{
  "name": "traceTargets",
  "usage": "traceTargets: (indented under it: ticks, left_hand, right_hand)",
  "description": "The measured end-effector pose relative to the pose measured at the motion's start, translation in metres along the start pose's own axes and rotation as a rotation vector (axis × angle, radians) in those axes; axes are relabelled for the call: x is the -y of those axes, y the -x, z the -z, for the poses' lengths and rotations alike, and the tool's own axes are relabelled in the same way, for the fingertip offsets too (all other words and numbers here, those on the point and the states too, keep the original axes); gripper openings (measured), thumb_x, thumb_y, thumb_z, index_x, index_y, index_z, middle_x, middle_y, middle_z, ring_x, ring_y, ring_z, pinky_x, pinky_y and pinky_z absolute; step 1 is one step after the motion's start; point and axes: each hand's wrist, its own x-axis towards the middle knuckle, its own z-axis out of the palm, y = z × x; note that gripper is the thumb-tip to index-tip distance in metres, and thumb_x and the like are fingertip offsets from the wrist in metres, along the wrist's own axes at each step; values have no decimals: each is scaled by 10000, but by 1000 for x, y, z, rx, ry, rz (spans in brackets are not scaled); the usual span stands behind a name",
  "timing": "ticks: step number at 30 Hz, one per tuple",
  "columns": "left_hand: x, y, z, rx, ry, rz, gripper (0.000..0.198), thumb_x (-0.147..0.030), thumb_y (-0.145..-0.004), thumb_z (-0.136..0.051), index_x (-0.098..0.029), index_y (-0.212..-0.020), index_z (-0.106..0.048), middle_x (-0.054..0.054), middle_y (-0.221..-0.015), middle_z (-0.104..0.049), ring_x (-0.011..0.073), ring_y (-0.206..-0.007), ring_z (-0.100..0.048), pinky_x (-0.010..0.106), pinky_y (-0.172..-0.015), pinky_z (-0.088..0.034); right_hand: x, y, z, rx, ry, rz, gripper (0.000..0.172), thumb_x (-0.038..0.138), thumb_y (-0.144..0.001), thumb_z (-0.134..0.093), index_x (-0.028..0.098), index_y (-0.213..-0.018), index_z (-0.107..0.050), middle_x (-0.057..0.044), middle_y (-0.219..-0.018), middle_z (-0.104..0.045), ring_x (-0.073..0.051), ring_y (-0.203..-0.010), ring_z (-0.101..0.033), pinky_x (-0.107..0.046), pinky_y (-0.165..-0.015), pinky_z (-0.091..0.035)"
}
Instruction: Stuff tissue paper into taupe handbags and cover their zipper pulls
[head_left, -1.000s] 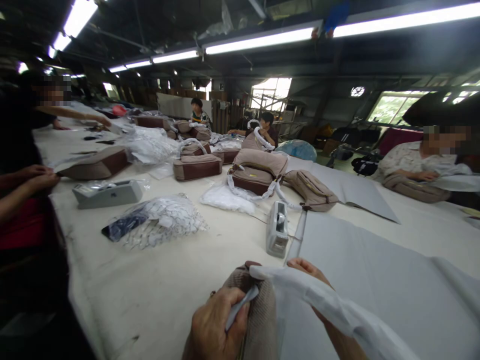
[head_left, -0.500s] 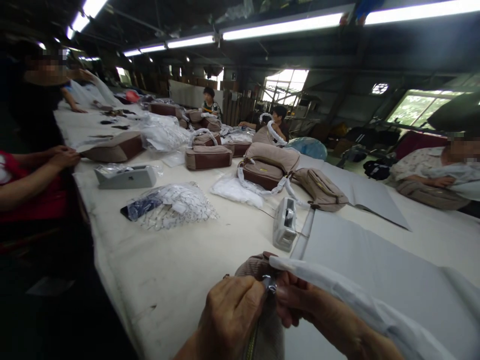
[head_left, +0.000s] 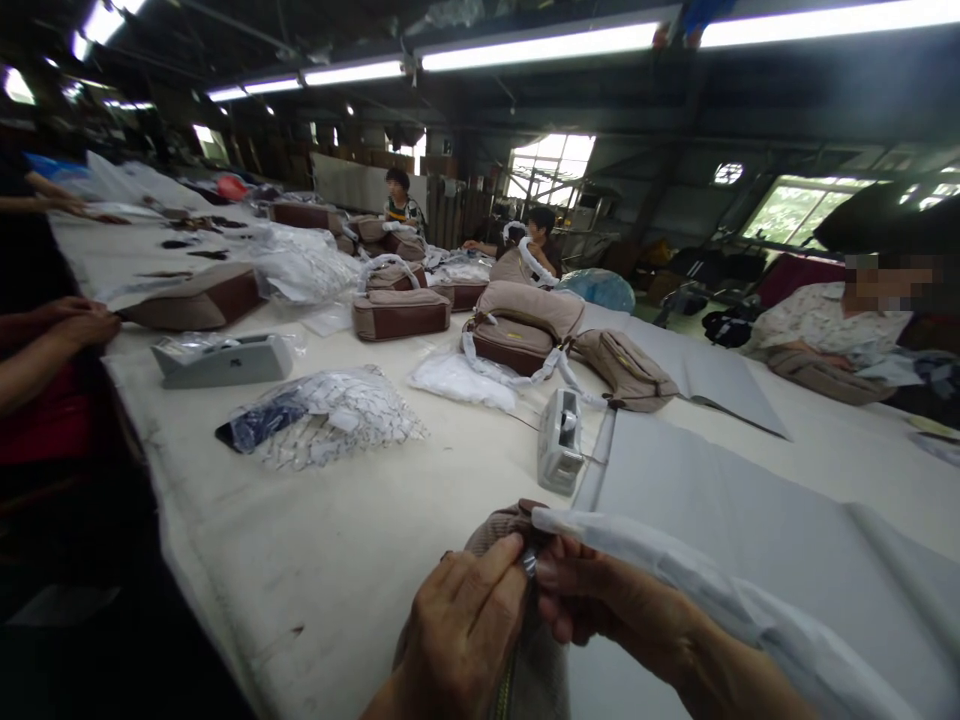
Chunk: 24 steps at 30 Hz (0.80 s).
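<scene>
My left hand [head_left: 469,615] grips the bag [head_left: 547,665], long axis pointing away; my right hand [head_left: 596,590], just beside, pinches a shiny strip [head_left: 530,562].

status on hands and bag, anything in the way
Left hand on bag, right hand at shiny strip. Bag partly hidden, zip showing. Wrapped strap close to right hand, maybe in the way; tape dispenser apart.

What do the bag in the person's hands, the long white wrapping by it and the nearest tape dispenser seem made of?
The bag: probably matte textile, judging by its fine ribbing.

The long white wrapping: thin, pale and creased, so paper or plastic film; I can't tell which.

The tape dispenser: likely hard grey plastic, from its smooth, moulded-looking shell.
</scene>
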Motion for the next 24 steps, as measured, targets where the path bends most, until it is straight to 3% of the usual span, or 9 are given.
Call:
traceTargets:
  ticks: [7, 12, 16, 20, 24]
  left_hand:
    - [0, 6, -5, 31, 75, 112, 158, -82, -863, -491, -114, -1010, -540, 126, -916, -694, 164, -779, -662, 270, -693, -537]
    - [-1, 7, -10, 31, 58, 113, 164, -80, -861, -497, -101, -1023, -515, 126, -885, -692, 170, -832, -668, 256, -742, -530]
    - [-4, 6, -10, 64, 115, 220, 156, -114, -876, -463, -152, -1020, -511, 91, -901, -693, 164, -821, -675, 242, -737, -529]
    - [-14, 3, -3, 137, 252, 501, 109, -184, -878, -475, -222, -951, -545, 12, -852, -701, 144, -758, -677, 208, -679, -522]
    - [-25, 1, 5, 262, 466, 982, 161, -360, -871, -503, -228, -873, -596, -24, -666, -644, 130, -593, -614, 192, -544, -471]
  right_hand:
    - [-6, 4, -1, -38, -27, -11, 296, 359, -677, -739, 157, -728, -528, 25, -625, -610, -55, -490, -540, -154, -452, -316]
    - [-20, 11, -5, -48, -149, 62, 288, 346, -671, -756, 152, -724, -549, 19, -656, -597, -72, -541, -543, -179, -504, -352]
    - [-30, 12, -11, -108, -212, 154, 302, 324, -627, -797, 160, -781, -596, 18, -667, -588, -89, -579, -533, -207, -551, -373]
    - [-42, 6, -19, -185, -212, 292, 284, 364, -627, -795, 151, -726, -635, 19, -635, -541, -99, -606, -487, -230, -600, -397]
    - [-57, -4, -28, -376, -115, 375, 340, 432, -641, -767, 160, -818, -669, 3, -685, -568, -133, -638, -507, -254, -614, -431]
